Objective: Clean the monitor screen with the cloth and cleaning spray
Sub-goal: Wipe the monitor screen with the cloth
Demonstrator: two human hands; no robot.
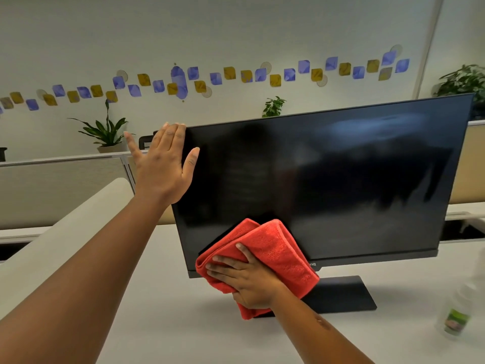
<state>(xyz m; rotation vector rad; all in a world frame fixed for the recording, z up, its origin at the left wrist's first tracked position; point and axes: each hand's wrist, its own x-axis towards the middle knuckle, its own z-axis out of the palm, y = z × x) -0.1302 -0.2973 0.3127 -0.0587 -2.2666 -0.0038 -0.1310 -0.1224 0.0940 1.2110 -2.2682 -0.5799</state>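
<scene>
A black monitor (328,179) stands on a white desk, its screen dark with pale streaks toward the upper right. My left hand (162,164) grips the monitor's upper left corner, thumb on the screen face and fingers over the edge. My right hand (246,277) presses a folded red cloth (278,250) flat against the screen's lower left part and bottom bezel. A clear spray bottle (456,311) with a green label stands on the desk at the right edge, blurred.
The monitor's flat black base (346,292) rests on the white desk (183,311). A beige rounded partition (65,232) runs along the left. Low cubicle dividers and potted plants (105,132) stand behind, before a decorated wall.
</scene>
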